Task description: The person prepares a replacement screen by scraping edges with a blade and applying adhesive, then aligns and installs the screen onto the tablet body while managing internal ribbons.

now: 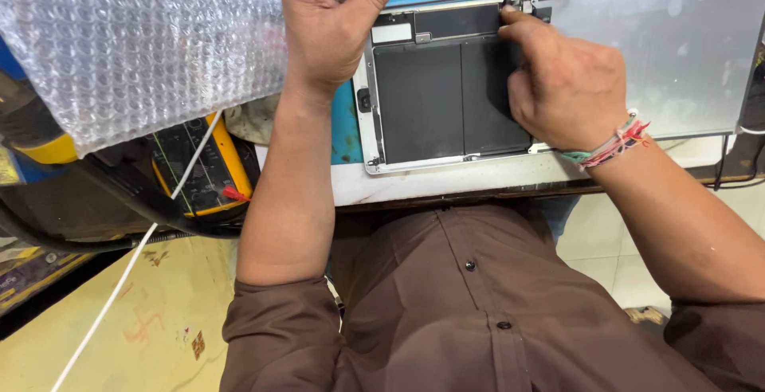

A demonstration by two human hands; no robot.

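Inside opened tablet [414,97] (batteries [446,101] exposed), hands [566,81] work.

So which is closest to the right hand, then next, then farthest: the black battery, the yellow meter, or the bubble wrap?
From the right hand:
1. Black battery, right under it, inside the opened device.
2. Yellow meter, off to the left, below the table edge.
3. Bubble wrap, far left, top corner.

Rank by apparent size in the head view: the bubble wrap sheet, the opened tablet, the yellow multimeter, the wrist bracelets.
1. Bubble wrap sheet, though it is cut off by the frame and lies nearer the camera.
2. Opened tablet, partly covered by the right hand.
3. Yellow multimeter, half hidden.
4. Wrist bracelets.
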